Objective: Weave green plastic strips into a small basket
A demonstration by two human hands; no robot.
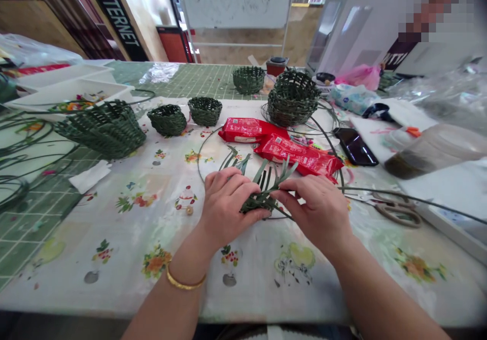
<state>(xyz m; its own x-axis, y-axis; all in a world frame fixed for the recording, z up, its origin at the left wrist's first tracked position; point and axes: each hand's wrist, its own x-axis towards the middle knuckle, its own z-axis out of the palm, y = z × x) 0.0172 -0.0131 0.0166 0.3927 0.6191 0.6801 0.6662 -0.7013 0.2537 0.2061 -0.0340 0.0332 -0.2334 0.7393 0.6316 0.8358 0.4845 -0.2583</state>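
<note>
Between my hands is a small, partly woven basket [255,202] of dark green strips, with loose strip ends standing up from its far side. My left hand [229,203] wraps round its left part, thumb along the near edge. At its right side, my right hand [317,210] pinches a green strip between thumb and fingers. A long thin green strand [403,196] runs from beside my right hand to the right edge. Beyond my hands lie two red packets [300,153]. My palms hide part of the weaving.
Finished green baskets stand at the left [104,129] and at the back [292,99]. Scissors [397,214], a black phone [355,146] and a plastic tub of dark contents [433,152] lie to the right. White trays [72,94] and coiled strands [15,188] are at the left.
</note>
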